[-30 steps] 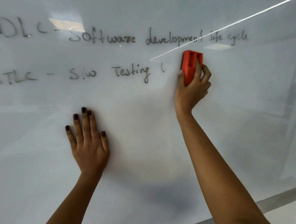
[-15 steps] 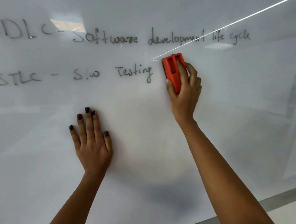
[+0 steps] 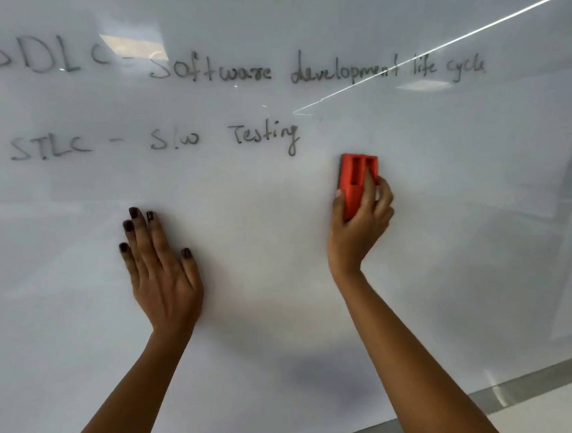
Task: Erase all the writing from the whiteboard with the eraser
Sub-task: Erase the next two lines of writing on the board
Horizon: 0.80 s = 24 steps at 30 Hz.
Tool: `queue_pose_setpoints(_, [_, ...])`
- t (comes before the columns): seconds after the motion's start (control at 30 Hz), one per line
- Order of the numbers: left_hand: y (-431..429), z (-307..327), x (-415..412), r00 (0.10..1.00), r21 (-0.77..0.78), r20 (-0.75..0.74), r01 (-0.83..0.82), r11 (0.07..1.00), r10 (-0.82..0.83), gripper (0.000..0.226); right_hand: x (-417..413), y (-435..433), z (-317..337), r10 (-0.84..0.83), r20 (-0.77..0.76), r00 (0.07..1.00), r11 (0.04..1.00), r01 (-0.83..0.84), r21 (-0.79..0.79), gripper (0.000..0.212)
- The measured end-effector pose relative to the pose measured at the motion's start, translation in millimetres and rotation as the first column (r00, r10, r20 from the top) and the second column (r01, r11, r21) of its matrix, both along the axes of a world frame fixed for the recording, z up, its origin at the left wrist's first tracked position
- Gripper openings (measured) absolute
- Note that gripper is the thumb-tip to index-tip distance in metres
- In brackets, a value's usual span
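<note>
Whiteboard (image 3: 480, 238) fills nearly the whole view, upright and facing the person, with a grey strip along its lower right edge. Two lines of dark writing remain on it, both above the hands.

Upper line (image 3: 235, 68), reading from the left: "SDLC – Software development life cycle". It begins well up and left of the left hand and ends up and right of the right hand. A thin bright reflection crosses its right part.

Lower line (image 3: 152, 140) reads "STLC – S/w Testing". It starts up and left of the left hand and stops at the "g", just up and left of the right hand. Board to the right of that "g" is bare of writing.

Left hand (image 3: 162, 277): laid flat on the board, palm down, fingers extended and close together, pointing up, thumb lying alongside to the right. Nails painted dark. It holds nothing. Both forearms rise from the bottom edge of the view.

Right hand (image 3: 359, 235): closed around the lower half of the eraser (image 3: 358, 181), thumb on its left side, fingers wrapped over its front and right side.

Eraser: red block, upright, two recessed slots visible on its back, pressed face-on against the board. It sits below and just right of the end of "Testing", well apart from the left hand, touching none of the writing
</note>
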<state>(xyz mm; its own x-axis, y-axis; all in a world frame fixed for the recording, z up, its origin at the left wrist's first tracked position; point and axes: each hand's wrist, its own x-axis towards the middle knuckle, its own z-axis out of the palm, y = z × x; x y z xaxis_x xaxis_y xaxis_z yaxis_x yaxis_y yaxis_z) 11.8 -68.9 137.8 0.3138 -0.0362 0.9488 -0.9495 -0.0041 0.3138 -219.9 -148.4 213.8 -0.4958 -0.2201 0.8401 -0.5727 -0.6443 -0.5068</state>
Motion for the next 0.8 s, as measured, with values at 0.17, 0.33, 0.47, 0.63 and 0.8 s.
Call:
queue_pose_setpoints(0.17, [3.2,1.2,7.8,1.000,-0.012,0.021,-0.009,1.000,0.009,0.061,15.3,11.9,-16.9,-0.019,-0.495,0.869,0.986,-0.066,-0.153,0.050])
queue_pose_setpoints(0.33, [18.1,-7.6,43.0,0.995,0.000,0.017,-0.095,0.996,0.095,0.061,25.9,9.2,12.5,0.089,0.175,0.981,0.996,-0.092,0.008,0.049])
queue_pose_setpoints(0.47, [21.4,-15.8,53.9,0.989,0.003,0.082,-0.122,0.993,0.121,0.061,41.8,15.0,31.9,0.019,-0.164,0.986,0.992,-0.039,-0.118,0.051])
queue_pose_setpoints(0.63, [20.0,-15.9,54.7,0.987,-0.004,0.094,-0.127,0.992,0.126,0.061,19.1,5.6,57.0,0.052,0.080,0.995,0.998,-0.049,-0.037,0.052])
queue_pose_setpoints(0.8, [18.3,-15.3,54.5,0.987,-0.015,0.091,-0.132,0.991,0.133,0.062,30.1,12.0,51.6,-0.038,-0.397,0.917,0.980,-0.044,-0.195,0.053])
